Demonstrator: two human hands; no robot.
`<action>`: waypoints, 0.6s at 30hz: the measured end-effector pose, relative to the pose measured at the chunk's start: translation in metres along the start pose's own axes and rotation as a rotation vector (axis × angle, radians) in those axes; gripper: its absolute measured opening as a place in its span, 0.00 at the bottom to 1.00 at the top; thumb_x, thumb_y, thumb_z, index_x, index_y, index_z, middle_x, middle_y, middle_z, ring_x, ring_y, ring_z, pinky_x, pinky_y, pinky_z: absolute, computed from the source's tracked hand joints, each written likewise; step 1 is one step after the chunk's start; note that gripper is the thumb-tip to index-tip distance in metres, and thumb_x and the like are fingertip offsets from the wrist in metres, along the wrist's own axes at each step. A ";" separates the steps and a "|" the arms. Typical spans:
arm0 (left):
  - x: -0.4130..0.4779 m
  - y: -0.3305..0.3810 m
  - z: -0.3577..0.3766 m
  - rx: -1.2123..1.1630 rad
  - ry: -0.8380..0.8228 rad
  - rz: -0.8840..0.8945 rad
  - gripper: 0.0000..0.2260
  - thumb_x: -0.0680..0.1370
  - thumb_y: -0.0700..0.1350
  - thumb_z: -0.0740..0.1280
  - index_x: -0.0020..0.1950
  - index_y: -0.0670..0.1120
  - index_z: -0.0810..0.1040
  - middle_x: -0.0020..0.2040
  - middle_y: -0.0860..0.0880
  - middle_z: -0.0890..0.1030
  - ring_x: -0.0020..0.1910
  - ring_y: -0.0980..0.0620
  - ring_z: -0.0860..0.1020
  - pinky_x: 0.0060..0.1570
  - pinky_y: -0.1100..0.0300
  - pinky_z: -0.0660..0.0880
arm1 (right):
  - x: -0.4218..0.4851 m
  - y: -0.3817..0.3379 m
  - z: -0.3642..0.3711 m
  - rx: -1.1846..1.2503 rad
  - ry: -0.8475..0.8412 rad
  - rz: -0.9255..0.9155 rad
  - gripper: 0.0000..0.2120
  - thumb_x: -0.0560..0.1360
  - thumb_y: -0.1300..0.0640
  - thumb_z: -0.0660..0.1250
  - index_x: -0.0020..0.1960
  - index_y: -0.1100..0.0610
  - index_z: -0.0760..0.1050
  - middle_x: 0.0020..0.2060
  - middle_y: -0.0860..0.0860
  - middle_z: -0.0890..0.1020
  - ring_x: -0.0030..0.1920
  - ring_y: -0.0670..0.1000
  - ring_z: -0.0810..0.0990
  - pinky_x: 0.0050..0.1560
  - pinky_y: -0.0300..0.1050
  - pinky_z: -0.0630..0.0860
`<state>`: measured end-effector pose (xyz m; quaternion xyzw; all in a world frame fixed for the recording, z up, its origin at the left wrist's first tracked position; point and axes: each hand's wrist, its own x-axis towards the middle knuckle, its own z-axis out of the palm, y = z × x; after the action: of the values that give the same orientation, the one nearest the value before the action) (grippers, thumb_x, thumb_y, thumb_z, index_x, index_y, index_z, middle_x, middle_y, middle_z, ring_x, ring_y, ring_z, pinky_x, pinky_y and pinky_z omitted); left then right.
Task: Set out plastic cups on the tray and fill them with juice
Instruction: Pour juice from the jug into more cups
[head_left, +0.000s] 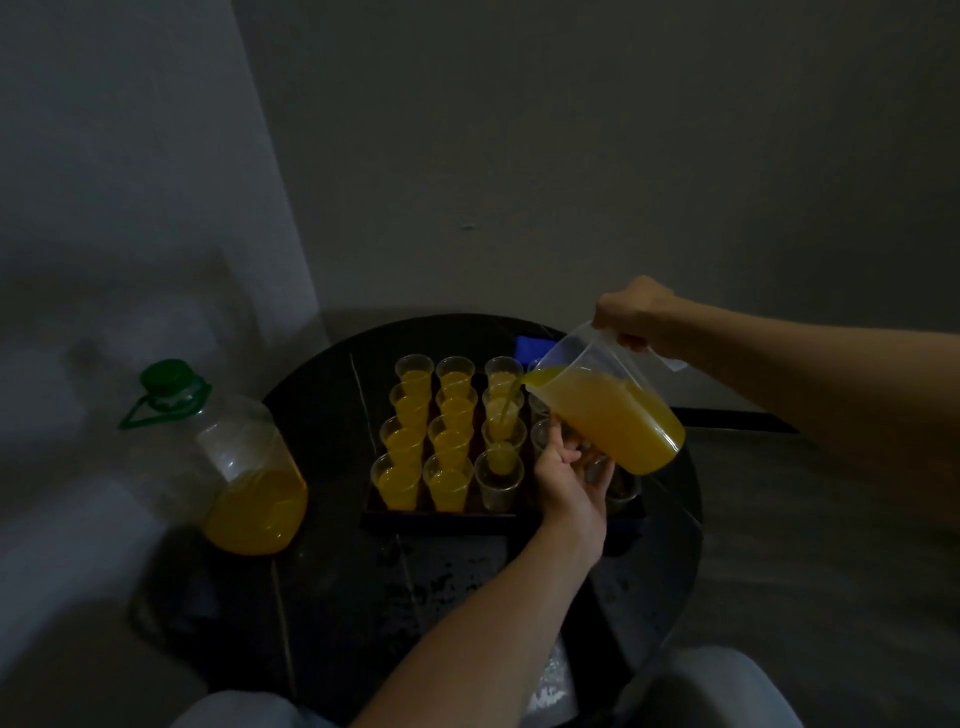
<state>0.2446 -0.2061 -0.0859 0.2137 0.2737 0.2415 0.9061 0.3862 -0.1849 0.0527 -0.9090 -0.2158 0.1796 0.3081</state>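
Observation:
A dark tray (441, 519) on the round black table (415, 597) holds rows of clear plastic cups. The two left columns of cups (447, 483) are full of orange juice. My right hand (631, 317) grips the handle of a clear plastic jug (613, 415), tilted left. A thin stream of juice runs from its spout into a cup (500, 475) near the front of the third column. My left hand (569, 470) is raised under the jug, fingers touching its lower side. The jug and this hand partly hide the clear cups (621, 491) in the right column.
A large clear bottle (249, 467) with a green cap and carry ring stands at the table's left edge, about a third full of juice. A blue object (530, 345) lies behind the tray. Grey walls close in behind and to the left. My knees show at the bottom.

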 end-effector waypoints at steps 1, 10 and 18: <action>0.000 0.000 -0.001 0.002 0.002 -0.004 0.25 0.81 0.43 0.53 0.78 0.54 0.67 0.65 0.44 0.77 0.65 0.43 0.76 0.69 0.45 0.71 | 0.000 0.000 0.000 -0.003 0.002 0.004 0.09 0.80 0.57 0.63 0.42 0.60 0.73 0.33 0.55 0.73 0.31 0.49 0.70 0.31 0.40 0.67; 0.002 -0.001 -0.002 -0.008 0.003 -0.018 0.25 0.80 0.43 0.53 0.78 0.54 0.67 0.66 0.43 0.78 0.65 0.43 0.77 0.70 0.44 0.72 | 0.000 0.001 0.000 -0.004 -0.003 0.022 0.09 0.80 0.57 0.63 0.42 0.60 0.72 0.33 0.55 0.73 0.31 0.49 0.70 0.31 0.40 0.67; 0.006 -0.001 -0.001 -0.018 0.015 -0.023 0.26 0.81 0.41 0.53 0.78 0.54 0.66 0.66 0.43 0.78 0.64 0.43 0.78 0.68 0.44 0.73 | 0.003 0.001 0.000 -0.004 0.011 0.030 0.09 0.80 0.57 0.63 0.43 0.60 0.73 0.33 0.55 0.74 0.30 0.49 0.69 0.29 0.40 0.67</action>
<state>0.2484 -0.2035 -0.0897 0.2006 0.2809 0.2350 0.9086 0.3890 -0.1840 0.0511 -0.9138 -0.2007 0.1786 0.3045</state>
